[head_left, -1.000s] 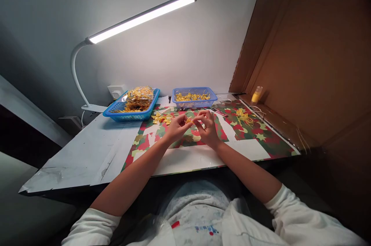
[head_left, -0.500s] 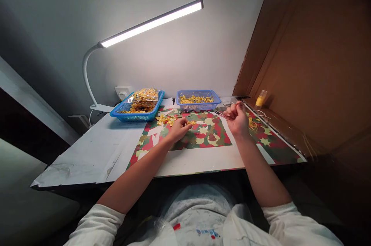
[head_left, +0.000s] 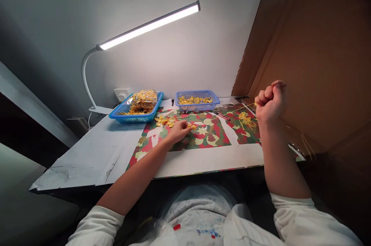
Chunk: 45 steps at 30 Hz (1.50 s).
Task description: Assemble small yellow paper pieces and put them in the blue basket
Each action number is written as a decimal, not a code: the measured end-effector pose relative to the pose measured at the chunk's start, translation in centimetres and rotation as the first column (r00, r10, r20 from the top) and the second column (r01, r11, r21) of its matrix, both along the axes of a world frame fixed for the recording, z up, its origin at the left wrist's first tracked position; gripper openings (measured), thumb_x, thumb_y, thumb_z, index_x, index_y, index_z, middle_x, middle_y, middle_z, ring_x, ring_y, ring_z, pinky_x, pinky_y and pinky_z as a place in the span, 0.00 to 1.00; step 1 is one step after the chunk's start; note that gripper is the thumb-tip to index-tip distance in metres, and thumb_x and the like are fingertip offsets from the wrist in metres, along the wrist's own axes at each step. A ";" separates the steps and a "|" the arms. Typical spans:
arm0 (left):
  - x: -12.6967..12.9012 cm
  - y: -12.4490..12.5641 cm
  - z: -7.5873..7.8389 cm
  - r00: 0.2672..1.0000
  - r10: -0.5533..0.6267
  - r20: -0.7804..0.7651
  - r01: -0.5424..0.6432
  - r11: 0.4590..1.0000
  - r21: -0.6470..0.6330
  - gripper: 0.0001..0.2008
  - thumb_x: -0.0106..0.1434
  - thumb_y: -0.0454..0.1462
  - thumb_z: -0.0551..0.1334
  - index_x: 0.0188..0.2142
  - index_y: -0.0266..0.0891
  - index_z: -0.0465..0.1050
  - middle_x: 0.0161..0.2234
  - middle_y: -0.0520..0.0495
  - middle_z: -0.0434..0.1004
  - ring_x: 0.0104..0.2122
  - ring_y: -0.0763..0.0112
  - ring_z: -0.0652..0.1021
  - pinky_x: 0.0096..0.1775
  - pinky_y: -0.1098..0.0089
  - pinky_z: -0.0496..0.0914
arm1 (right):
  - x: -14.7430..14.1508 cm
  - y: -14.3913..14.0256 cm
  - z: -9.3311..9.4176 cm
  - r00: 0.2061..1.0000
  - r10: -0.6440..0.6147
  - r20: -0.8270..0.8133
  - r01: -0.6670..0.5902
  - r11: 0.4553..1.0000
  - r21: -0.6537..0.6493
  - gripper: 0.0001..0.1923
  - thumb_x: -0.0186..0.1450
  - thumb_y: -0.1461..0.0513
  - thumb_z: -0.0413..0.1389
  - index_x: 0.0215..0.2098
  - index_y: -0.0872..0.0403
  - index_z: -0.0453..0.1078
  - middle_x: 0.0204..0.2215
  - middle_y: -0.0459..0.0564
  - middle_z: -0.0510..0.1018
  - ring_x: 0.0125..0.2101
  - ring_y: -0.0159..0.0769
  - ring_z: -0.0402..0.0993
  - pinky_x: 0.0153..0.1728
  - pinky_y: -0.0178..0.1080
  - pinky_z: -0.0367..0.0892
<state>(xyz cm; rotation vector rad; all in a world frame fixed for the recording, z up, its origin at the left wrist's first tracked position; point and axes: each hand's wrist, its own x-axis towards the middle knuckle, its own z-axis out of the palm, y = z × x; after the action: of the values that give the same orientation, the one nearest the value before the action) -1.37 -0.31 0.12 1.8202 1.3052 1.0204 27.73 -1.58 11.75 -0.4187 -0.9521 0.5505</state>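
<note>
My left hand [head_left: 180, 131] is pinched on a small yellow piece [head_left: 191, 126] just above the patterned sheet; its exact kind is too small to make out. A yellow thread [head_left: 241, 109] runs taut from near that piece up to my right hand [head_left: 270, 103]. The fingers of my right hand are curled into a fist around the thread's end, raised past the right side of the table. Beside my left hand lies a small heap of yellow ribbon-like pieces [head_left: 164, 121]. A loose tangle of yellow thread [head_left: 247, 120] rests below the taut strand.
A blue basket [head_left: 114, 115] holds yellow pieces and a clear bag. Behind the sheet stands a periwinkle basket [head_left: 199, 106] with more yellow pieces. A red-handled tool [head_left: 222, 116] lies on the sheet. The lit lamp [head_left: 150, 26] arches overhead; a cardboard panel [head_left: 313, 64] rises on the right.
My right hand has moved right and upward, away from the table, drawing the yellow thread out straight. My left hand stays in nearly the same spot.
</note>
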 end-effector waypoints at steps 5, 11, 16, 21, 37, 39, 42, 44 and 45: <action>0.1 0.2 -0.2 1.000 -0.018 0.021 0.018 1.000 -0.014 0.17 0.48 0.43 0.63 0.19 0.40 0.55 0.17 0.58 0.54 0.19 0.79 0.56 0.23 0.74 0.50 | -0.3 -0.2 1.1 0.998 -0.049 0.046 0.049 0.999 0.002 0.11 0.63 0.56 0.55 0.29 0.50 0.57 0.15 0.34 0.46 0.13 0.23 0.38 0.14 0.30 0.39; 0.1 0.1 -0.2 0.993 0.008 0.114 -0.002 0.999 -0.049 0.18 0.48 0.45 0.65 0.19 0.39 0.58 0.16 0.58 0.56 0.18 0.80 0.57 0.21 0.74 0.50 | -1.6 -0.6 1.9 0.995 -0.038 0.091 0.034 0.998 0.048 0.13 0.64 0.54 0.54 0.29 0.50 0.57 0.15 0.35 0.46 0.13 0.23 0.39 0.14 0.30 0.42; 0.2 0.0 0.2 0.940 0.031 0.340 0.009 0.993 -0.116 0.18 0.46 0.46 0.67 0.24 0.39 0.61 0.19 0.57 0.63 0.18 0.80 0.63 0.22 0.75 0.58 | -3.6 -0.5 0.2 0.975 0.129 0.181 -0.118 0.991 -0.068 0.12 0.61 0.52 0.55 0.30 0.49 0.59 0.15 0.35 0.48 0.14 0.24 0.43 0.16 0.30 0.47; 0.3 -0.2 0.3 0.908 0.088 0.410 -0.016 0.984 -0.175 0.20 0.45 0.40 0.67 0.36 0.40 0.63 0.21 0.57 0.69 0.19 0.78 0.68 0.23 0.76 0.60 | -7.1 -0.1 -4.7 0.880 0.377 0.289 -0.288 0.907 -0.306 0.11 0.59 0.53 0.55 0.32 0.50 0.61 0.17 0.37 0.64 0.17 0.25 0.59 0.20 0.31 0.58; 0.6 -0.6 0.7 0.917 -0.010 0.398 0.069 0.988 -0.135 0.15 0.42 0.41 0.70 0.31 0.36 0.78 0.27 0.46 0.79 0.28 0.69 0.76 0.33 0.68 0.69 | -11.3 -0.7 -12.1 0.583 0.370 0.723 0.008 0.887 -0.461 0.13 0.65 0.53 0.49 0.28 0.52 0.64 0.18 0.41 0.66 0.19 0.29 0.59 0.21 0.33 0.53; 0.6 -0.7 0.7 0.918 -0.015 0.397 0.070 0.990 -0.125 0.13 0.45 0.41 0.69 0.30 0.36 0.79 0.26 0.47 0.78 0.27 0.70 0.75 0.33 0.68 0.69 | -11.5 -1.0 -11.9 0.553 0.328 0.766 0.052 0.904 -0.424 0.12 0.66 0.55 0.47 0.29 0.52 0.64 0.21 0.43 0.69 0.22 0.30 0.62 0.23 0.33 0.55; 0.6 -0.7 0.7 0.921 -0.022 0.388 0.070 0.991 -0.111 0.13 0.47 0.42 0.67 0.30 0.36 0.78 0.24 0.48 0.77 0.27 0.70 0.75 0.33 0.69 0.68 | -11.7 -1.4 -11.9 0.520 0.310 0.796 0.085 0.908 -0.410 0.11 0.66 0.58 0.46 0.29 0.52 0.64 0.22 0.43 0.70 0.23 0.31 0.64 0.24 0.33 0.55; 0.6 -0.7 0.7 0.921 -0.018 0.388 0.067 0.992 -0.112 0.12 0.47 0.42 0.66 0.30 0.36 0.78 0.24 0.48 0.77 0.26 0.71 0.75 0.33 0.69 0.68 | -11.8 -1.5 -11.9 0.509 0.313 0.802 0.096 0.905 -0.415 0.10 0.66 0.59 0.46 0.29 0.52 0.64 0.21 0.43 0.70 0.23 0.32 0.64 0.24 0.34 0.55; 0.6 -0.7 0.7 0.921 -0.016 0.389 0.065 0.992 -0.112 0.12 0.47 0.42 0.66 0.30 0.36 0.79 0.25 0.48 0.77 0.27 0.71 0.75 0.33 0.69 0.68 | -11.8 -1.5 -11.9 0.508 0.311 0.803 0.101 0.905 -0.414 0.10 0.66 0.59 0.46 0.29 0.52 0.64 0.20 0.43 0.69 0.22 0.32 0.64 0.24 0.34 0.55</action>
<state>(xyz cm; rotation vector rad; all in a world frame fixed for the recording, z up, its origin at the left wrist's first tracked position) -0.75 -1.04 0.83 1.4527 1.0572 1.1789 15.90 -3.05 -0.12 -1.1024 -1.8667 0.6699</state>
